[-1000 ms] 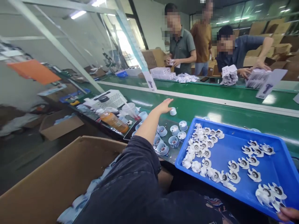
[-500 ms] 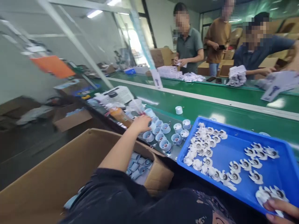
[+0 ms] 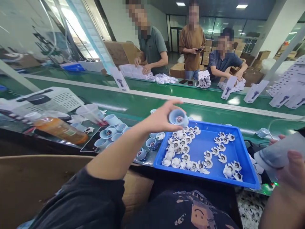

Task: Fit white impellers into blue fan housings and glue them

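Note:
Above the left rim of the blue tray [image 3: 247, 143], my left hand [image 3: 160, 118] is closed around a light-blue round housing [image 3: 177, 118], its open end facing me and small reddish parts inside. My right hand [image 3: 289, 171] grips a pale grey cylindrical object [image 3: 281, 151] at the right edge; its kind is unclear. Small white fan wheels [image 3: 186, 157] with dark centres lie in the tray, bunched at its left and scattered at its right. More light-blue housings [image 3: 152, 143] stand left of the tray, some partly hidden by my left arm.
An orange drink bottle [image 3: 62, 130] lies at the left near a clear plastic cup [image 3: 90, 114]. A cardboard box [image 3: 47, 171] stands in front. Across the green conveyor [image 3: 147, 105], people handle white printed cards [image 3: 254, 92]. A single housing [image 3: 262, 132] sits beyond the tray.
My left hand has lifted a light-blue housing from the group and carried it right. My right hand has left the fan wheels and now holds the grey cylindrical object. The view has turned right.

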Demonstrator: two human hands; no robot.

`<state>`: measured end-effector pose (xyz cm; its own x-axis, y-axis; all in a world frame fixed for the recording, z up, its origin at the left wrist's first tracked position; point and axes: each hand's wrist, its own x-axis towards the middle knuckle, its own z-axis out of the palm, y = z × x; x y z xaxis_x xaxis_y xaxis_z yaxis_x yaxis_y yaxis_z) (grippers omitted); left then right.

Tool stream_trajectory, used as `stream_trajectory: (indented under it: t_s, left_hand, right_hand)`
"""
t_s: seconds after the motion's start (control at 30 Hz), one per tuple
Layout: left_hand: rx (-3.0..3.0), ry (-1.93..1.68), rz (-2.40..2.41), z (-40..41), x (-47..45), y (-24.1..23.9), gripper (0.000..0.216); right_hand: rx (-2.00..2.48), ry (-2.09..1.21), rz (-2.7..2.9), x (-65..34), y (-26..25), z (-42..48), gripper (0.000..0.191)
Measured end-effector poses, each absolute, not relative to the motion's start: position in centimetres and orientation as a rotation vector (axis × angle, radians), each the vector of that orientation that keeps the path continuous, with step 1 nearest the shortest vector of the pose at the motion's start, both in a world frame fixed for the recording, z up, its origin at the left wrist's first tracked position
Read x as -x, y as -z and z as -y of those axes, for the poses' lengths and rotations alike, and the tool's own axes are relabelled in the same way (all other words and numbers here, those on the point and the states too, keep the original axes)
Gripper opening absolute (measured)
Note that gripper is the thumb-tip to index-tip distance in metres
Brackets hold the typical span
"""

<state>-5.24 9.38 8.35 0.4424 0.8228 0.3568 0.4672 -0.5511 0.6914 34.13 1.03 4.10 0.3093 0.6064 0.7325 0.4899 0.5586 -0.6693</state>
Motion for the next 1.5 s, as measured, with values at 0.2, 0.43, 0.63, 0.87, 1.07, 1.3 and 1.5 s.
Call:
stream_trajectory:
  t_s: [0.2,0.43,0.63,0.87,1.07,1.3,1.5]
  left_hand:
    - [-2.323,-0.552,-0.72,-7.6,-2.3,-7.4,0.053]
    - [-2.477,-0.375,-0.612,-4.6,-8.3,-5.1,0.071]
    - [-2.508,-0.562,-0.547,-2.4,-10.9,-3.4,0.04]
    - [-2.316,-0.797,-0.633,-1.1,-10.8,-2.4,0.032]
    - [-2.326,-0.844,-0.665,-0.8,-10.6,-2.2,0.032]
    - [-2.281,-0.814,-0.686,-0.9,-10.6,-2.2,0.033]
    - [-2.282,-0.682,-0.752,-0.5,-10.5,-2.9,0.045]
  right_hand:
    - [1.041,-0.606,1.027,-33.8,-5.5,0.2,0.055]
    - [0.597,-1.0,0.996,-29.6,-7.9,1.0,0.055]
    - [0.525,-1.055,0.964,-26.9,-8.2,1.0,0.061]
    - [0.539,-1.039,1.069,-26.4,-8.6,0.9,0.049]
    - [0.602,-0.987,1.081,-25.7,-9.1,1.0,0.034]
    - [0.64,-0.913,1.167,-25.4,-9.0,1.1,0.033]
    - [0.678,-0.843,1.181,-25.1,-8.6,0.6,0.036]
